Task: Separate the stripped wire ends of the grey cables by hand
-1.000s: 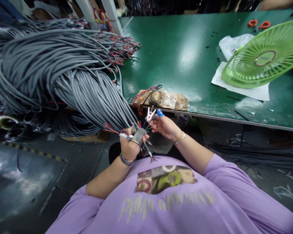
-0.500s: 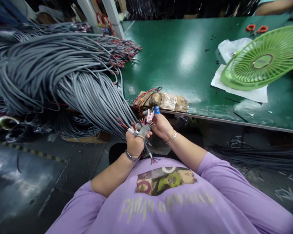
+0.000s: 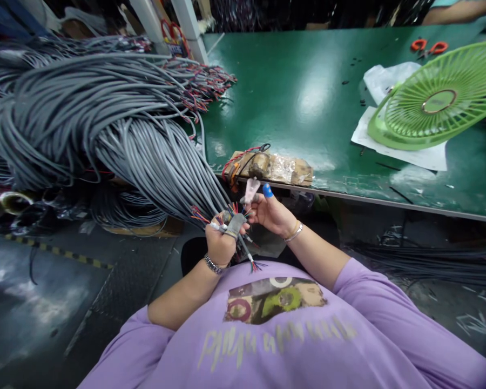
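Observation:
My left hand (image 3: 221, 244) is closed round a bunch of grey cables (image 3: 174, 173) near their stripped ends. Grey wrapping (image 3: 235, 225) covers its thumb. Thin coloured wires (image 3: 199, 214) fan out past the fingers, and one cable end (image 3: 251, 262) points down toward my shirt. Close by on the right is my right hand (image 3: 273, 215), its thumb raised apart from the curled fingers and wearing a blue band. Those fingertips are at the coloured wires; whether they touch one I cannot tell. A blurred pale pink clip-like piece (image 3: 251, 189) stands just above them.
A cardboard-and-tape block (image 3: 281, 168) with red and black leads lies on the green table's (image 3: 275, 97) front edge. A heap of grey cables (image 3: 56, 108) fills the left. Toward the right are a green fan (image 3: 437, 102), paper (image 3: 423, 156) and orange-handled scissors (image 3: 435, 47). Another person's arm (image 3: 461, 12) shows at the back.
My right hand has shifted slightly right, its thumb now farther from the pink piece. My left hand has moved a little left, still gripping the cables.

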A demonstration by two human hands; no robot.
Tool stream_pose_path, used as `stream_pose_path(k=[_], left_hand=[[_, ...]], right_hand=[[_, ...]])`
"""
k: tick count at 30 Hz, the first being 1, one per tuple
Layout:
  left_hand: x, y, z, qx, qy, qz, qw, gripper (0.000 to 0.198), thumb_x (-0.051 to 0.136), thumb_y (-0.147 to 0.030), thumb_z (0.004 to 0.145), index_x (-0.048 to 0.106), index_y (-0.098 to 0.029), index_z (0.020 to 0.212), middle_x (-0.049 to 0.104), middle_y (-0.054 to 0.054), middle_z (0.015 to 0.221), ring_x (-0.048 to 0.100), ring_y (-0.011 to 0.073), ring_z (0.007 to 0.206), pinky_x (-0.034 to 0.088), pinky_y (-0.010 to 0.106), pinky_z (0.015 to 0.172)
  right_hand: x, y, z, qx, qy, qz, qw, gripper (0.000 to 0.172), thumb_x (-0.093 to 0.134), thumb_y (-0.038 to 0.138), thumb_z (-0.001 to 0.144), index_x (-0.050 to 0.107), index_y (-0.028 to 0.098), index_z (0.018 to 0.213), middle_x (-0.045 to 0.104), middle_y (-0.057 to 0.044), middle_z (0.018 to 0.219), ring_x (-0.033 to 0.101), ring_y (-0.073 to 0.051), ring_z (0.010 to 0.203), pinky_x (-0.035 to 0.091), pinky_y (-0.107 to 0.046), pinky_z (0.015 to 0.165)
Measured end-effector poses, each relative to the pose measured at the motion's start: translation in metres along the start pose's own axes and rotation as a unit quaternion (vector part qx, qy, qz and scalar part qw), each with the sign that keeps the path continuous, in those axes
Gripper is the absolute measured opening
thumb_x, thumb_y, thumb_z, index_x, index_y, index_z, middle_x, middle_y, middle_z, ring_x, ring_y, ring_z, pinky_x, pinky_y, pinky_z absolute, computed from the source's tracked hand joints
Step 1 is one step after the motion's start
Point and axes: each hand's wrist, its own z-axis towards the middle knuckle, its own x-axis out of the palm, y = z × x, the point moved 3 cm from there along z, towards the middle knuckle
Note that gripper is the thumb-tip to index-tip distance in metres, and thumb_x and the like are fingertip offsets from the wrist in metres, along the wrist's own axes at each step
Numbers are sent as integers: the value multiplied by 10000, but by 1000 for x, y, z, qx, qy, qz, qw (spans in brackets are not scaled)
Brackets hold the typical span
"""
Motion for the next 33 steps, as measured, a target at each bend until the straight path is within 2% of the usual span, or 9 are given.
stream_pose_path(k=[3,6,12,14,16,22,27,29,33], left_hand=[[-4,1,-4,8,4,26,1000,263,706,-401,777,647,-167,672,629,5,535,635,139,523,486,226,510],[-4,0,-5,14,22,51,998,301,687,-403,797,623,-169,619,636,15,545,620,131,513,463,217,487],[1,-9,-2,-5,159,84,984,302,702,-371,791,606,-170,588,669,46,594,636,149,554,481,239,517],[0,-8,-1,-14,178,89,980,308,702,-367,793,608,-168,578,665,46,583,626,145,537,476,239,511],[-2,-7,-1,-16,167,79,983,311,702,-365,795,616,-165,573,659,44,573,624,141,531,471,237,510],[2,-10,-2,-38,55,-48,997,310,736,-371,751,605,-168,557,586,3,477,637,142,523,464,221,488],[15,-21,4,-44,35,-77,995,292,756,-367,711,598,-164,570,566,-12,447,625,132,482,476,214,483],[19,-22,5,-43,34,-73,996,300,753,-371,709,589,-165,568,560,-16,445,625,133,476,491,221,496],[22,-18,6,-37,37,-61,997,297,738,-376,730,590,-168,578,565,-15,459,642,141,504,513,236,532]], right_hand=[[-1,-3,-12,5,48,-67,997,547,816,609,572,622,147,791,615,9,678,512,-83,547,471,-237,550],[1,-5,-17,-40,28,-106,993,437,857,453,598,587,153,764,569,43,591,493,-73,507,415,-213,516],[9,-5,-18,-62,21,-147,987,404,811,460,653,556,154,720,594,33,574,517,-84,470,369,-213,485],[9,-6,-18,-60,17,-162,985,404,806,469,655,563,152,713,592,32,572,509,-82,471,370,-214,483],[7,-7,-18,-57,11,-159,986,405,810,469,650,565,151,708,561,44,555,478,-70,467,371,-211,484],[-4,-2,-10,-58,-28,-53,996,439,745,560,702,596,157,794,495,58,590,382,-51,491,394,-203,501],[-1,9,5,-44,-35,-54,997,564,602,712,750,633,155,838,545,18,668,395,-61,514,398,-212,503],[2,12,9,-92,-45,-85,991,549,647,703,718,618,159,780,497,37,608,363,-58,499,359,-208,485],[1,14,10,-221,-162,-155,949,552,673,713,675,531,180,636,417,57,514,332,-62,478,297,-216,469]])
